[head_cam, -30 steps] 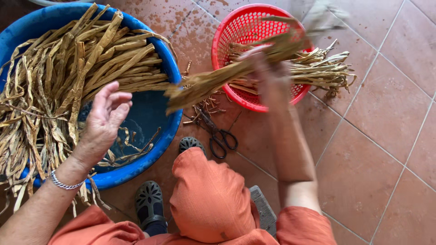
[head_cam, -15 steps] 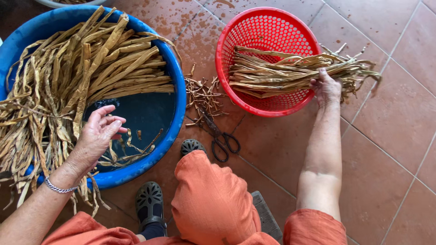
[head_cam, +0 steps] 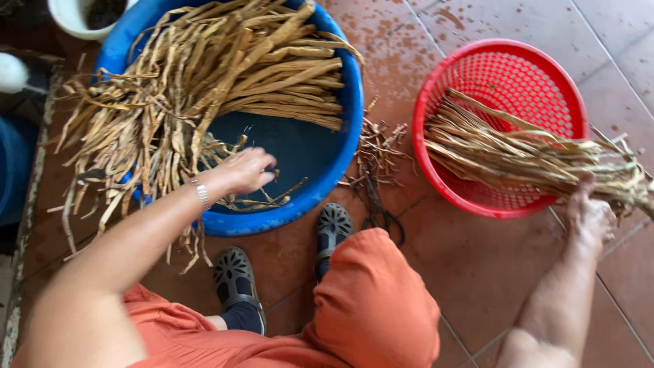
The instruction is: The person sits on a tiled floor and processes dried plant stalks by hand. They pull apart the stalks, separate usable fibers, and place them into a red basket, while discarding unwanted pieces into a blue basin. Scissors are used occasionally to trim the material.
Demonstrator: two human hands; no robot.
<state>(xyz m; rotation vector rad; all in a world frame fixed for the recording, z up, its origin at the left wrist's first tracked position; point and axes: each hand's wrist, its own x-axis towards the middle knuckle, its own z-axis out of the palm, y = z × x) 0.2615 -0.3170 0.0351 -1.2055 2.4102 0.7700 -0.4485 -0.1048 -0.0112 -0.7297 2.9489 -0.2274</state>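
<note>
Dry tan strips (head_cam: 531, 153) in red basket (head_cam: 436, 88), ends over its right rim under pressed-together right hand (head_cam: 589, 215), could slide onto tiled floor (head_cam: 490, 272); left hand (head_cam: 245, 170), curled loosely, inside blue tub (head_cam: 344, 146).

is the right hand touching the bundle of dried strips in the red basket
Touching. The head view shows the right hand lying on the bundle of dried strips where it overhangs the rim of the red basket, with no gap between them.

You see black scissors (head_cam: 379, 217) on the wet terracotta floor (head_cam: 477, 272), and a white pot (head_cam: 82, 15) top left.
</note>
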